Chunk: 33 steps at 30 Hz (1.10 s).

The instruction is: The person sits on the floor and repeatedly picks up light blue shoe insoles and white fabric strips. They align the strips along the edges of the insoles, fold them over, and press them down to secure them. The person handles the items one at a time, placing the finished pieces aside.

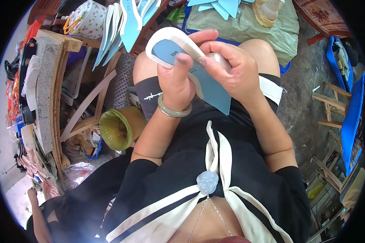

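Above my lap I hold a light-blue insole-shaped piece point(215, 91), its rounded end up and its wider end pointing down. A white strip point(182, 38) follows the edge of the rounded end. My left hand point(176, 79), with a bangle at the wrist, grips the piece near its middle, thumb on the face and fingers behind. Closed at the right edge, my right hand point(241, 67) presses the strip with thumb and forefinger. A whitish ribbed thing point(221, 60) shows under its fingers; its kind is hard to make out.
Blue-and-white insole pieces point(129, 24) hang at upper left; more blue pieces point(219, 9) lie on a green sack point(284, 28) beside a crusted yellowish container point(267, 14). A lined bin point(130, 121) stands left, a wooden bench point(54, 93) beyond. At right are blue trays point(351, 125) and wooden stools point(330, 103).
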{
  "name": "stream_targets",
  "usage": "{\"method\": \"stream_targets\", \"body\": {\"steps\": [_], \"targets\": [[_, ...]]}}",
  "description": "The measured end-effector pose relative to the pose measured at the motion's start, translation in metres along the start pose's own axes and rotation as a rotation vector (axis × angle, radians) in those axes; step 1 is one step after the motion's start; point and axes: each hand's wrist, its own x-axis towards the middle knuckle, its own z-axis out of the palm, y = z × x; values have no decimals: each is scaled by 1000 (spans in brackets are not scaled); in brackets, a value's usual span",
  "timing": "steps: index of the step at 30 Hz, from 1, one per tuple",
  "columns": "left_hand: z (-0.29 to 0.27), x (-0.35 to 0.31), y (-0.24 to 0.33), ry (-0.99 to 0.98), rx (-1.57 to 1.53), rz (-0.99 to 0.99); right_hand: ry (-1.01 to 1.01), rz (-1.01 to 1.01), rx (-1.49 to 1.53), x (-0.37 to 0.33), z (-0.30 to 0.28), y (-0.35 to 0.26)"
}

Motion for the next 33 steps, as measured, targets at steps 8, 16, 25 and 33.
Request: {"method": "stream_targets", "body": {"steps": [8,16,25,33], "targets": [[-16,2,7,182,118,-47,-86,134,83,-6,-13,0],[-6,1,12,170,-35,18,-92,63,-29,-15,-9,6],[-16,-18,-13,-8,175,-165,-98,172,70,-11,-6,17],[-20,-16,-6,131,-142,-245,-53,576,464,-25,-25,29]]}}
